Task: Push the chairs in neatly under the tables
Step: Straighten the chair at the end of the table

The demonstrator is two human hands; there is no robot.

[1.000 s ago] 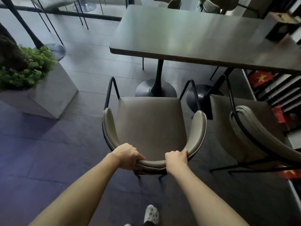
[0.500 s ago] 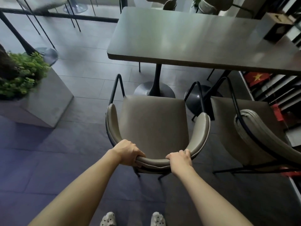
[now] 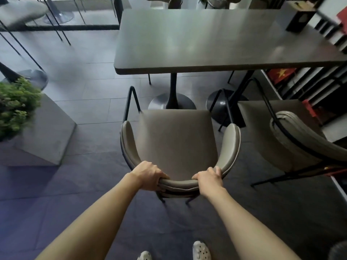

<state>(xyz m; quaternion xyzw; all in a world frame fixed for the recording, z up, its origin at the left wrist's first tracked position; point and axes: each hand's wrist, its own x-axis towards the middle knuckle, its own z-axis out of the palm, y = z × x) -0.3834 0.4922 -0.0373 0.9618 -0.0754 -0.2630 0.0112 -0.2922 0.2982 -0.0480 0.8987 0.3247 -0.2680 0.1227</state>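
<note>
A grey-brown padded armchair [image 3: 176, 139] with a black metal frame stands in front of me, facing a dark rectangular table [image 3: 216, 42]. My left hand [image 3: 148, 174] is closed over the left part of its curved backrest. My right hand [image 3: 209, 178] holds the right part of the same backrest. The seat's front edge lies just short of the table's near edge, above the round pedestal base [image 3: 171, 103]. A second matching chair [image 3: 293, 136] stands to the right, turned at an angle, its seat front near the table edge.
A concrete planter [image 3: 45, 132] with a green shrub stands on the left. Shelving [image 3: 319, 85] with red items runs along the right. A black box [image 3: 300, 17] sits on the table's far right corner. More chairs and a table base stand at the back left.
The chair has slid forward toward the table with both hands on its backrest, and I have stepped after it; my feet now show at the bottom.
</note>
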